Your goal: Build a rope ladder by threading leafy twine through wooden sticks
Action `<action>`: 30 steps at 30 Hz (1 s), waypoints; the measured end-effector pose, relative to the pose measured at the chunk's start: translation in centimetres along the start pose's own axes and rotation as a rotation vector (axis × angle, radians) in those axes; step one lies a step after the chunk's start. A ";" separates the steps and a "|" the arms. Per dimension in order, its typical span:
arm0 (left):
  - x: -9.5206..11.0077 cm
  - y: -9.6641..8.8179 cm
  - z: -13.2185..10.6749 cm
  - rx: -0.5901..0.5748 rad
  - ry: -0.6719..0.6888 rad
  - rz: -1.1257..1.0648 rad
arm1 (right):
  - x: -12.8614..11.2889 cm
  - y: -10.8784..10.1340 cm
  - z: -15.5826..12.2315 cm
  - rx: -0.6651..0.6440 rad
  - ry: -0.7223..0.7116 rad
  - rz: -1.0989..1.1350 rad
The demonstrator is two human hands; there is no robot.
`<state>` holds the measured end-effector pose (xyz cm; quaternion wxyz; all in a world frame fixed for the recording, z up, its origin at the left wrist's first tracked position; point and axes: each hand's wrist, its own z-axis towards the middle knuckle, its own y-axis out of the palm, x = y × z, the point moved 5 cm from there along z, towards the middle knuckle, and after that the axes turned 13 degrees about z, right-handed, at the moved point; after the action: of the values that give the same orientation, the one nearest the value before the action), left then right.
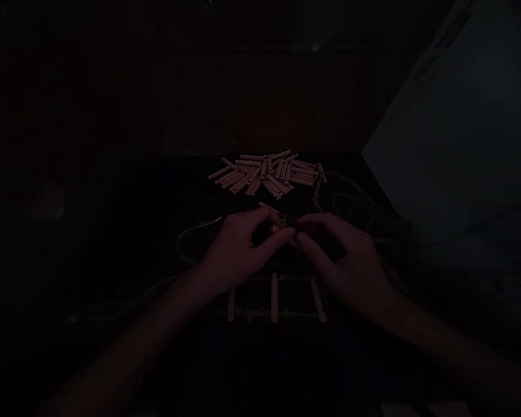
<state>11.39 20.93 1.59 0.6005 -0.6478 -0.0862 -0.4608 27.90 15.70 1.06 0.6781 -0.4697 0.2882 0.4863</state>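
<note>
The scene is very dim. My left hand (238,246) and my right hand (338,249) meet at the middle, fingertips closed around a small twine knot (282,221) on a pale wooden stick (268,208). The stick's far end pokes out past my left fingers, and the rest is hidden by my hands. Below my wrists, several wooden rungs (274,298) lie side by side, tied along a cord. Beyond my hands lies a heap of similar loose sticks (264,174). Loose twine (191,240) loops out to the left, and more lies coiled (356,202) to the right.
The heap and the twine rest on a dark tabletop (156,185) whose far edge runs behind the heap. A large pale sheet or panel (451,133) slopes up at the right. The background is a dark wall (260,87).
</note>
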 end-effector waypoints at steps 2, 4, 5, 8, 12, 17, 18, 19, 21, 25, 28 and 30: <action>0.2 0.1 -0.1 -0.004 0.036 -0.002 | -0.2 -0.1 0.1 0.007 -0.054 -0.020; 0.3 0.1 -0.1 0.003 0.042 -0.010 | -0.5 -0.1 0.2 0.010 -0.107 -0.055; 0.4 0.1 -0.1 0.010 0.036 -0.016 | -0.6 -0.1 0.2 0.004 -0.127 -0.079; 0.4 -0.1 0.0 0.035 0.011 -0.041 | -0.7 -0.1 0.3 -0.027 -0.148 -0.130; 0.1 -0.5 0.1 0.050 -0.030 -0.123 | -0.6 -0.2 0.3 -0.033 -0.156 -0.091; -0.8 -0.5 0.2 0.038 -0.143 -0.263 | -0.5 -0.1 0.2 -0.034 -0.124 -0.060; -0.8 -0.5 0.2 0.035 -0.154 -0.280 | -0.6 -0.1 0.3 -0.032 -0.122 -0.067; -0.8 -0.5 0.2 0.028 -0.159 -0.295 | -0.6 -0.2 0.4 -0.031 -0.121 -0.072; -0.8 -0.5 0.3 0.007 -0.154 -0.320 | -0.6 -0.2 0.5 -0.025 -0.121 -0.085; -0.9 -0.4 0.4 -0.019 -0.140 -0.345 | -0.6 -0.4 0.6 -0.004 -0.120 -0.111; -1.1 -0.2 0.5 -0.036 -0.140 -0.366 | -0.7 -0.4 0.5 0.011 -0.118 -0.114; -1.1 -0.1 0.4 -0.056 -0.157 -0.378 | -0.7 -0.5 0.5 0.012 -0.109 -0.121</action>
<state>10.89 21.82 0.90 0.4763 -0.6707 -0.2400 -0.5155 28.08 15.83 1.97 0.7236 -0.4552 0.2248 0.4676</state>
